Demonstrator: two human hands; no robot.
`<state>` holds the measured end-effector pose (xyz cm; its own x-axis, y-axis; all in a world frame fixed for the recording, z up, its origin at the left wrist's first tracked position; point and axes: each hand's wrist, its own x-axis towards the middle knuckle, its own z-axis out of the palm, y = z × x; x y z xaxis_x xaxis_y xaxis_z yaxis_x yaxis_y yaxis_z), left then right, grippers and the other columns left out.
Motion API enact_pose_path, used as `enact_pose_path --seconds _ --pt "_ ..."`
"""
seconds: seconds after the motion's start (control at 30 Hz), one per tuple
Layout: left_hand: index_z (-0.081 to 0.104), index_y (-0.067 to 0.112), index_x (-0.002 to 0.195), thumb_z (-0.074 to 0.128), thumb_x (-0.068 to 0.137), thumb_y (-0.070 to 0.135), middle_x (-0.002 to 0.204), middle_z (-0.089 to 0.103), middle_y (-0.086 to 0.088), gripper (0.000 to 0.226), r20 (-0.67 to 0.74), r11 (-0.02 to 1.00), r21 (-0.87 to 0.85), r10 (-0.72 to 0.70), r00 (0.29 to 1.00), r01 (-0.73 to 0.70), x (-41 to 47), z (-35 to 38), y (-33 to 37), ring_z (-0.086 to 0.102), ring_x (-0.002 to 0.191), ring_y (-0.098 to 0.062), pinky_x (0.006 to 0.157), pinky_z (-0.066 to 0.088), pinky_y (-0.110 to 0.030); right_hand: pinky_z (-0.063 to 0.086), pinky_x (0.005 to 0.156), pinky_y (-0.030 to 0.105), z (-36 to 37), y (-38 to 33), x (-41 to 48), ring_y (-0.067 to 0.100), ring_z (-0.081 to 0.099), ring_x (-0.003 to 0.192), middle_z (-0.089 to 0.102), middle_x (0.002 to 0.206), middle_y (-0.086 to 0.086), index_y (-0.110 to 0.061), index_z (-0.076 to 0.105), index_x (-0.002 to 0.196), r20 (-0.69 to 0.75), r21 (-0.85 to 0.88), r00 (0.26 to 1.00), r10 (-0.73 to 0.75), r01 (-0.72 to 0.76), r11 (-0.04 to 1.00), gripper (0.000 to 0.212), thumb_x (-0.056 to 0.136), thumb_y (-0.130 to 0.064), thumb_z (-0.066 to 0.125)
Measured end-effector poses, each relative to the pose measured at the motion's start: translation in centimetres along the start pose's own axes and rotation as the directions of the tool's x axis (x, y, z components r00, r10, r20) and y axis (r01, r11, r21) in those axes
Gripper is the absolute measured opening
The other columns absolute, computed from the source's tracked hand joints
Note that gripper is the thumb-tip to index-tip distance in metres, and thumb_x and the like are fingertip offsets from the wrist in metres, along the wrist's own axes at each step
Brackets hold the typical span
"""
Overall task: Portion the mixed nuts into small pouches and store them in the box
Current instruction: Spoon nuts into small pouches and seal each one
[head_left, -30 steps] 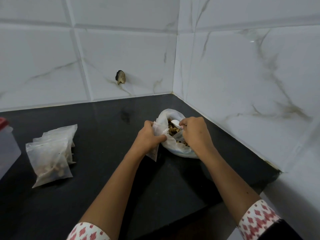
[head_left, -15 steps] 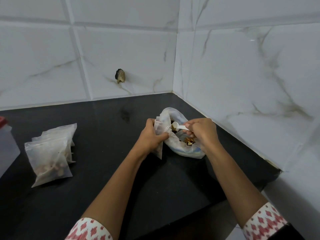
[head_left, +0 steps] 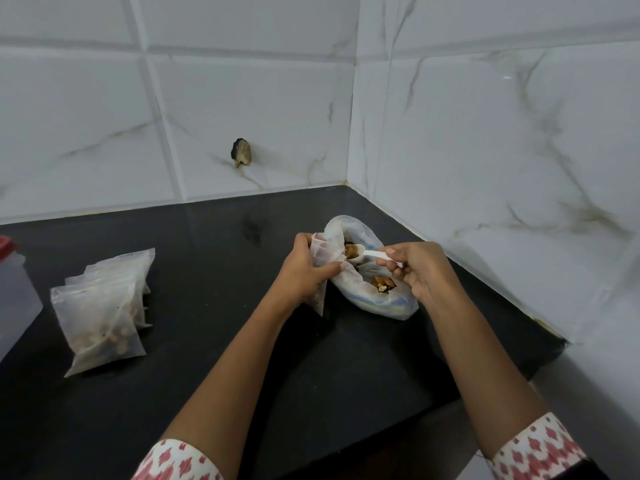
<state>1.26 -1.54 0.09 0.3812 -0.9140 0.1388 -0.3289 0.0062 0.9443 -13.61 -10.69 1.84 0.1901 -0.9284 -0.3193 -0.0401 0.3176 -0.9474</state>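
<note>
A large clear bag of mixed nuts (head_left: 377, 292) lies open on the black counter near the corner. My left hand (head_left: 304, 268) grips a small clear pouch (head_left: 322, 261) upright beside the bag, its mouth held open. My right hand (head_left: 419, 271) pinches the handle of a white plastic spoon (head_left: 370, 253). The spoon's bowl holds some nuts and sits right at the pouch's mouth. A pile of several filled pouches (head_left: 104, 306) lies at the left. The translucent box with a red lid (head_left: 14, 289) shows partly at the left edge.
The black counter (head_left: 207, 341) ends at white marble-tiled walls behind and to the right, meeting in a corner. A dark chipped hole (head_left: 241, 156) marks the back wall. The counter's front edge runs diagonally at lower right.
My right hand has lifted the spoon out of the big bag and carried the nuts leftward to the mouth of the small pouch. My left hand has kept holding the pouch in place.
</note>
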Motion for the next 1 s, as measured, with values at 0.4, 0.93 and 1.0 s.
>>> enact_pose_path --seconds 0.4,0.93,1.0 --pt "0.041 0.027 0.111 0.075 0.075 0.030 0.118 0.043 0.005 0.050 -0.022 0.994 0.095 0.061 0.998 -0.058 0.1 0.0 0.1 0.046 0.106 -0.013 0.081 0.045 -0.028 0.039 0.057 0.020 -1.7 -1.5 -2.8 0.013 0.047 0.061 0.061 0.075 0.010 0.001 0.066 0.094 -0.017 -0.069 0.982 -0.189 0.188 0.980 0.016 0.091 -0.001 0.050" --pt "0.041 0.020 0.108 0.078 0.073 0.016 0.095 0.052 0.012 0.051 -0.035 0.994 -0.050 0.098 0.995 -0.100 0.4 -0.2 -0.5 0.053 0.087 -0.002 0.071 0.045 -0.015 0.042 0.053 0.006 1.6 -0.7 -5.6 0.005 0.055 0.058 0.062 0.068 -0.003 -0.016 0.074 0.086 0.193 -0.440 0.784 -0.589 0.606 0.663 0.019 0.088 -0.006 0.058" --pt "0.041 0.021 0.107 0.078 0.073 0.017 0.096 0.052 0.012 0.051 -0.043 0.993 -0.055 0.100 0.994 -0.102 0.5 -0.2 -0.6 0.053 0.090 -0.005 0.071 0.045 -0.015 0.040 0.054 0.000 1.6 -0.6 -5.7 0.003 0.055 0.061 0.063 0.072 -0.004 -0.014 0.074 0.087 0.210 -0.483 0.729 -0.651 0.656 0.579 0.020 0.088 -0.004 0.057"
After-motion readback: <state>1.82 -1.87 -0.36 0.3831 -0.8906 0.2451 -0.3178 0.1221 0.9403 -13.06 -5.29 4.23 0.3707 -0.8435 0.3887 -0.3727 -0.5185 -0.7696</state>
